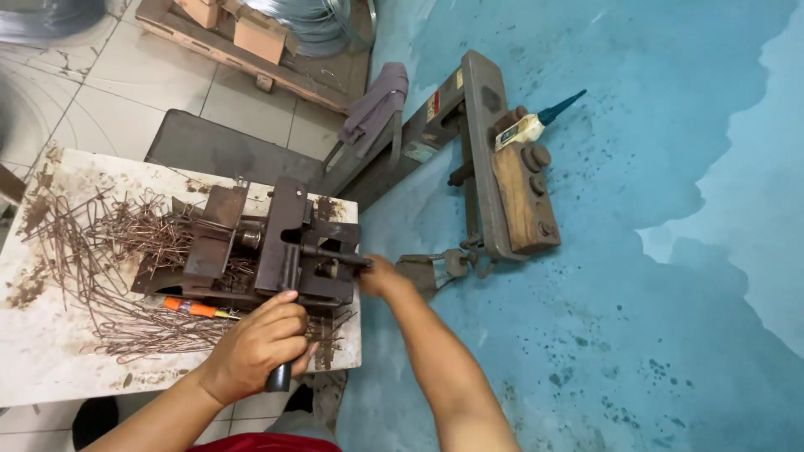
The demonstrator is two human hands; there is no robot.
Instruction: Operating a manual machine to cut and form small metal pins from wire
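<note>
A rusty metal bending jig (276, 243) stands on a stained white table (42, 351). My left hand (255, 347) is closed around the jig's dark lever handle (279, 378) near the table's front edge. My right hand (378, 274) reaches to the jig's right side and grips the end of a thin dark rod (335, 255) that sticks out of it. Several bent rusty wire pieces (109, 243) lie piled on the table to the left of the jig. An orange-handled tool (193, 309) lies just in front of the jig.
A long metal bench machine (494, 159) with a wooden block and a small oil bottle (536, 124) stands to the right on the blue floor. A grey cloth (377, 105) hangs on its frame. Wire coils (314, 21) and a wooden pallet (251, 63) sit at the top.
</note>
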